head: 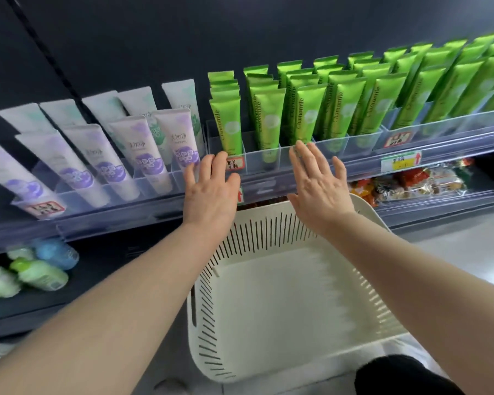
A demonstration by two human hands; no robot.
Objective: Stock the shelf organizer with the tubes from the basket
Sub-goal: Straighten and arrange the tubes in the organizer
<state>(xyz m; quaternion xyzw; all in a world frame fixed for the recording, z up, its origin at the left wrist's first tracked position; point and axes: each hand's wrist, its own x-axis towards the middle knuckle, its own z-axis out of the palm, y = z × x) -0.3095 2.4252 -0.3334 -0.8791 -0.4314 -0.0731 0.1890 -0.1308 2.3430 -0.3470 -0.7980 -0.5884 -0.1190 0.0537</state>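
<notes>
A dark matte shelf back panel (126, 38) fills the upper view. Below it, on the floor in front of the shelves, sits a cream plastic basket with slotted walls and rounded corners (208, 337); its flat, smooth floor faces the camera.

Along the shelf edge runs a clear hard-plastic shelf organizer (268, 161), split by thin transparent walls into narrow compartments. Glossy metallic-green squeeze tubes (231, 124) stand in these compartments in rows, cap end down and flat crimped end up, several deep. To their left, pale matte tubes with lilac and mint prints (180, 138) lean in a similar clear tray.

Both bare forearms reach over the basket. The left hand (211, 192) is flat and released, fingers straight and slightly spread, its tips at the organizer's front wall just beside the leftmost green tube. The right hand (320, 186) is likewise flat and holds nothing, fingertips at the same front wall two compartments further right. Whether they press on it cannot be told.

On the lower shelf lie crinkly snack packets (411, 181) at right and rounded green and blue bottles (40, 273) at left. A small red label (236, 163) sticks to the organizer front.
</notes>
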